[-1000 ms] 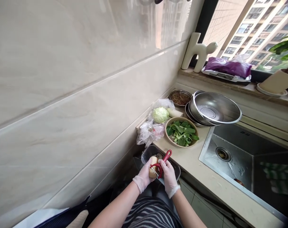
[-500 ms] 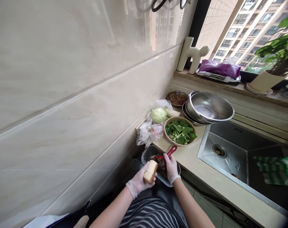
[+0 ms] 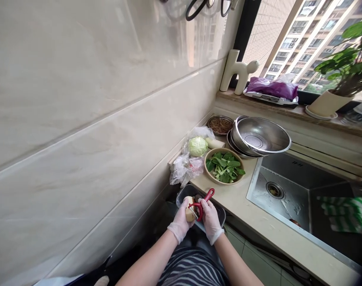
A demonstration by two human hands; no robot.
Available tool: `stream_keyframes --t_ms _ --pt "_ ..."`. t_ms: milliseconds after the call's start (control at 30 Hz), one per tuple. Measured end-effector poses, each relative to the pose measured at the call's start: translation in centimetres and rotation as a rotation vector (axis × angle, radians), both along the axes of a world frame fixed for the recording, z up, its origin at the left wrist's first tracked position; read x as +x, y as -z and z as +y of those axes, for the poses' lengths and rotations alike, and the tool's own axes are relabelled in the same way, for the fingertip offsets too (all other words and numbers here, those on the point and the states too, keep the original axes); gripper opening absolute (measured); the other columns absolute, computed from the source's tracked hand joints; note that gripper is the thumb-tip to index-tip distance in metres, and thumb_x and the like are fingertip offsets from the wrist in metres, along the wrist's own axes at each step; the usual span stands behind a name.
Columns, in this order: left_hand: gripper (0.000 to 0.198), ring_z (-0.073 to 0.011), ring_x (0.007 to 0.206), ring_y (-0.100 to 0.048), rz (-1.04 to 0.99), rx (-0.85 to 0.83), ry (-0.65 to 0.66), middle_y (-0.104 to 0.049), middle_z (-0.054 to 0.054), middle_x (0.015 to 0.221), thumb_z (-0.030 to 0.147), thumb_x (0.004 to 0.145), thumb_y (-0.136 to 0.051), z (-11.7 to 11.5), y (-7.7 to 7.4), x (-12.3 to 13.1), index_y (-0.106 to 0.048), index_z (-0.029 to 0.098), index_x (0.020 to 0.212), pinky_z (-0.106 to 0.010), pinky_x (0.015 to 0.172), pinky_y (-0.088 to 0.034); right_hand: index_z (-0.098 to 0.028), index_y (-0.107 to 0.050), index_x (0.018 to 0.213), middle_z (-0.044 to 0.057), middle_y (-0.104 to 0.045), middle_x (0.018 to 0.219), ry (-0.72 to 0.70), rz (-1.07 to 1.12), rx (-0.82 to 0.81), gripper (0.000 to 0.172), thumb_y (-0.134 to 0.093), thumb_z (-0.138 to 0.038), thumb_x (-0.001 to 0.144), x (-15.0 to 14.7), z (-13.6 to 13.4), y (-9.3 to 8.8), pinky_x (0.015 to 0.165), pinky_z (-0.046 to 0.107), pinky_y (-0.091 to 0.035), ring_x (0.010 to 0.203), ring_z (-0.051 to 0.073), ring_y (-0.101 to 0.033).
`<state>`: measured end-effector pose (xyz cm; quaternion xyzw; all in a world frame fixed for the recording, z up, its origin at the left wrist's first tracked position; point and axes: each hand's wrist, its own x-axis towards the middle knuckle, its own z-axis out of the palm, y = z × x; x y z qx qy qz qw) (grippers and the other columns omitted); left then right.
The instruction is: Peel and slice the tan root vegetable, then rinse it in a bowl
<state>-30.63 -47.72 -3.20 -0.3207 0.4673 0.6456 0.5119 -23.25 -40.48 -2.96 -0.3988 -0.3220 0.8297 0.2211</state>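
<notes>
Both hands gloved, held over a dark tub [image 3: 219, 214] at the near counter edge. Left hand [image 3: 181, 222] wraps a pale potato [image 3: 189, 211], fingers closed round it. Right hand [image 3: 210, 218] grips a red peeler [image 3: 202, 203], its head touching the potato's top. Just beyond: a basket of greens [image 3: 224, 168], a bagged cabbage [image 3: 198, 146], steel bowls [image 3: 260, 138]. Sink [image 3: 291, 194] to the right.
</notes>
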Motion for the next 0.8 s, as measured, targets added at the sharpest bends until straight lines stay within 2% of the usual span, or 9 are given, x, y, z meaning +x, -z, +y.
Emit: stream_keyframes --t_ms 300,400,500,633,800 --pt "0.025 -0.0134 0.046 -0.057 -0.014 -0.020 -0.022 -0.063 0.000 0.058 0.041 0.087 -0.050 0.3 -1.0 0.7 -0.058 0.017 0.088 -0.023 0.048 -0.042 -0.020 -0.057 0.074 -0.005 -0.060 0.060 -0.030 -0.040 0.026 0.035 -0.076 -0.047 0.060 0.4 0.2 0.8 0.053 0.024 -0.043 0.051 0.011 -0.053" --pt "0.028 -0.0125 0.045 -0.056 -0.082 -0.003 0.048 -0.061 0.001 0.056 0.045 0.083 -0.055 -0.2 -1.5 0.9 -0.058 0.018 0.087 -0.023 0.049 -0.043 -0.021 -0.057 0.076 -0.005 -0.061 0.061 -0.010 -0.043 0.051 0.035 -0.075 -0.048 0.061 0.5 1.0 1.4 0.052 0.024 -0.043 0.051 0.011 -0.054" --pt "0.038 -0.0130 0.047 -0.057 -0.130 0.032 0.153 -0.060 0.000 0.057 0.053 0.080 -0.056 -1.1 -1.7 1.1 -0.059 0.016 0.086 -0.024 0.049 -0.044 -0.021 -0.056 0.075 -0.005 -0.058 0.054 -0.027 -0.074 0.122 0.036 -0.071 -0.052 0.065 0.3 2.1 1.7 0.046 0.022 -0.038 0.045 0.010 -0.048" --pt "0.041 -0.0135 0.052 -0.060 -0.116 0.097 0.188 -0.063 -0.004 0.065 0.053 0.081 -0.054 -2.2 -1.2 1.0 -0.059 0.013 0.089 -0.023 0.049 -0.046 -0.020 -0.054 0.071 -0.006 -0.054 0.045 -0.005 -0.098 0.206 0.039 -0.070 -0.055 0.065 -0.1 3.2 1.6 0.041 0.021 -0.030 0.039 0.008 -0.040" --pt "0.041 -0.0134 0.051 -0.059 -0.060 0.078 0.188 -0.064 -0.004 0.065 0.054 0.081 -0.054 -2.0 -0.4 0.3 -0.060 0.013 0.087 -0.022 0.045 -0.042 -0.020 -0.056 0.074 -0.006 -0.056 0.051 0.004 -0.072 0.205 0.038 -0.070 -0.055 0.065 0.1 2.9 1.1 0.043 0.022 -0.035 0.042 0.009 -0.043"
